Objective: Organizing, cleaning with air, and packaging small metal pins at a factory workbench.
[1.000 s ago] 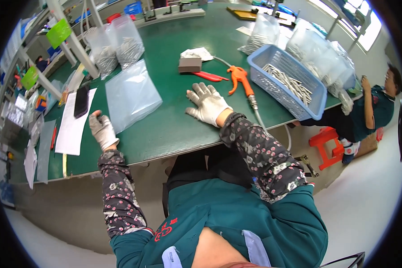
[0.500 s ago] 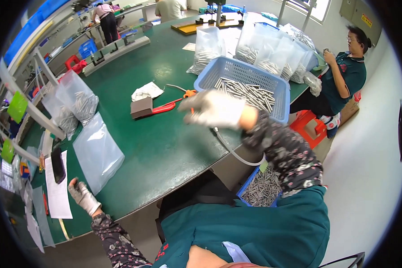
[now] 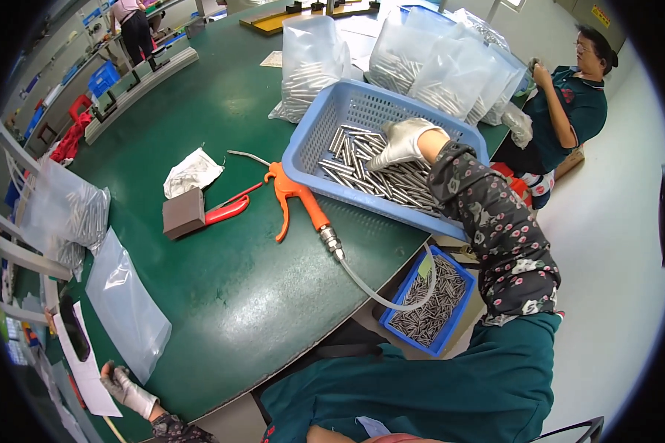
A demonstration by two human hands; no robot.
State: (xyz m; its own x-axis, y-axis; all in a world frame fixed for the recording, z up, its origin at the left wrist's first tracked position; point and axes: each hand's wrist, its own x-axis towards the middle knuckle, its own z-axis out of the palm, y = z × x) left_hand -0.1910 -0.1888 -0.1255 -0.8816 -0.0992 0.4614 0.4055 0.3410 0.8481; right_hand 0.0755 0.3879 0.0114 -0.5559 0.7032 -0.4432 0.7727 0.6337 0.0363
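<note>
My right hand (image 3: 408, 143), in a white glove, reaches into a blue perforated basket (image 3: 314, 103) and rests on a heap of slim metal pins (image 3: 358, 159). Its fingers look apart, pointing down onto the pins; no pin is plainly gripped. At the lower left, my left hand (image 3: 131, 391), gloved with bare, dark-smudged fingertips, lies at the table edge with nothing held. It is near a flat clear plastic bag (image 3: 129, 310) and a white paper sheet (image 3: 96, 387). An orange air blow gun (image 3: 295, 196) lies against the basket's near left side.
A brown block (image 3: 183, 214), red-handled tool (image 3: 227, 211) and white cloth (image 3: 192, 173) lie mid-table. Bags of pins (image 3: 307, 77) stand behind the basket; others (image 3: 74, 214) stand left. A blue bin (image 3: 440, 340) of pins sits below the edge. A co-worker (image 3: 576, 111) sits at right.
My right hand has gone from over the blow gun into the basket, onto the pins. The view has shifted, so the table items appear further left. My left hand still lies at the table edge.
</note>
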